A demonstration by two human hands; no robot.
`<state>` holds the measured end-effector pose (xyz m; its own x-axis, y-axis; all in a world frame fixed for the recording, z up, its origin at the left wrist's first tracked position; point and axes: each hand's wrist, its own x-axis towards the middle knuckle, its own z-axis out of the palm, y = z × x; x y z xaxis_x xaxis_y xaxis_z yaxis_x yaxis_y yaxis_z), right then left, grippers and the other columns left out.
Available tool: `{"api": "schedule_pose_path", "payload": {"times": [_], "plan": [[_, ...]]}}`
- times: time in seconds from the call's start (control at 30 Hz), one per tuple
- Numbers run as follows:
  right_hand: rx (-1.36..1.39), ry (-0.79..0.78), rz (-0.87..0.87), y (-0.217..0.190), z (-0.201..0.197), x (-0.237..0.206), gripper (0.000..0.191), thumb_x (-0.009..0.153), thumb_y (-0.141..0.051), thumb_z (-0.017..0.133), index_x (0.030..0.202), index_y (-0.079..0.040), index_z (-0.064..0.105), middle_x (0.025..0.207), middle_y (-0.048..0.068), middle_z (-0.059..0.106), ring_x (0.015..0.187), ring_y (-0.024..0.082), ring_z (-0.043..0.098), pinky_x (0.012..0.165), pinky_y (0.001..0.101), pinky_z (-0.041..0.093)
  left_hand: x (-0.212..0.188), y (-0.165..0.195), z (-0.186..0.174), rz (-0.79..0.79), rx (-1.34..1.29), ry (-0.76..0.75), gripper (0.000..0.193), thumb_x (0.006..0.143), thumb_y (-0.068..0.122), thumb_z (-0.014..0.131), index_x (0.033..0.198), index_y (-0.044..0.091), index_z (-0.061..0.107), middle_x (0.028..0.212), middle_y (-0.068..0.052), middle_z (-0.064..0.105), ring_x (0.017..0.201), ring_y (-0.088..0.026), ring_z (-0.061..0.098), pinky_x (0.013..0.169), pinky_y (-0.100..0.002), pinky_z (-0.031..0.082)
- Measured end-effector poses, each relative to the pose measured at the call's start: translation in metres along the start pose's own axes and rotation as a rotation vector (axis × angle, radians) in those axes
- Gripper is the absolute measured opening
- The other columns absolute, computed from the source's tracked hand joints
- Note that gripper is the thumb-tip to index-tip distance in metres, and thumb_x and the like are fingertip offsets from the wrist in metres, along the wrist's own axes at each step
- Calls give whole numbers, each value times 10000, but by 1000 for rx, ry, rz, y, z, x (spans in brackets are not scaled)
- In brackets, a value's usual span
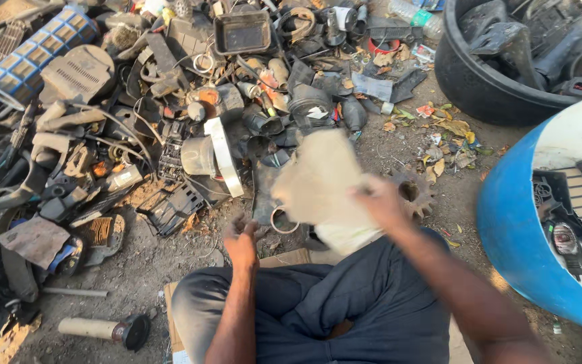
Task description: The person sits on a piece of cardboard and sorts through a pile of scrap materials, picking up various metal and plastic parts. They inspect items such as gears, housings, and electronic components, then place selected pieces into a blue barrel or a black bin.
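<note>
Right hand [380,202] | fingers gripping blurred beige panel [318,178] | edge

Bare dirt ground [170,263], dusty, scattered with dry leaves [449,128]. A dense heap of dark scrap plastic and metal parts [170,114] covers its upper left. A blue-and-white mesh cylinder [31,54] lies at the heap's far left edge, a black rectangular tray [242,32] near the top. A pale tube with a dark cap [106,329] lies apart at lower left. A black tub [486,87] and a blue drum [516,229] stand on the right. Flattened cardboard [291,257], possibly a box, lies under the seated person.
</note>
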<state>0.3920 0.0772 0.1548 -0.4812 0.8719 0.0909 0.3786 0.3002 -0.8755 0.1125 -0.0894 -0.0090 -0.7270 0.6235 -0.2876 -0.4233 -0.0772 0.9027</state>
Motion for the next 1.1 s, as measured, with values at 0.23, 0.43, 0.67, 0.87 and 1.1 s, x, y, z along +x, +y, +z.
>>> {"api": "schedule_pose_path", "payload": {"times": [0.23, 0.43, 0.67, 0.87, 1.1], "plan": [[206, 383, 191, 72, -231, 63, 212, 1152, -289, 610, 1146, -77, 605, 908, 130, 582, 814, 280, 609, 715, 442, 508, 100, 61, 49, 823, 1140, 515, 840, 746, 340, 896, 1327, -93, 471, 1110, -267, 675, 983, -398, 684, 877, -500, 555], [545, 145, 4, 45, -89, 68, 298, 1044, -99, 644, 1317, 2, 581, 1114, 162, 694, 947, 290, 730, 826, 436, 624, 127, 91, 82, 343, 1034, 262, 442, 855, 277, 801, 1110, -2, 572, 927, -227, 708, 837, -385, 710, 795, -502, 563], [858, -209, 627, 47, 120, 41, 631, 913, -296, 703, 1425, -21, 458, 1238, 128, 637, 1027, 260, 712, 810, 529, 631, -19, 49, 68, 949, 1020, -434, 315, 807, 77, 682, 1105, 67, 581, 984, -192, 669, 914, -432, 655, 829, -527, 535], [544, -70, 629, 89, 120, 41, 588, 801, -138, 717, 1344, -46, 510, 1175, 154, 679, 954, 292, 735, 750, 524, 648, -6, 45, 53, 1087, 1109, -575, 710, 731, 486, 791, 1245, 35, 600, 1186, -202, 675, 1138, -372, 627, 996, -513, 474], [-451, 144, 183, 95, 117, 54, 869, 738, -186, 913, 1416, 74, 437, 1308, 295, 535, 1210, 431, 544, 985, 513, 478, 179, 57, 29, 1090, 1814, 346, 694, 582, 217, 677, 1265, 96, 644, 1160, -172, 715, 1137, -362, 664, 1127, -578, 207]]}}
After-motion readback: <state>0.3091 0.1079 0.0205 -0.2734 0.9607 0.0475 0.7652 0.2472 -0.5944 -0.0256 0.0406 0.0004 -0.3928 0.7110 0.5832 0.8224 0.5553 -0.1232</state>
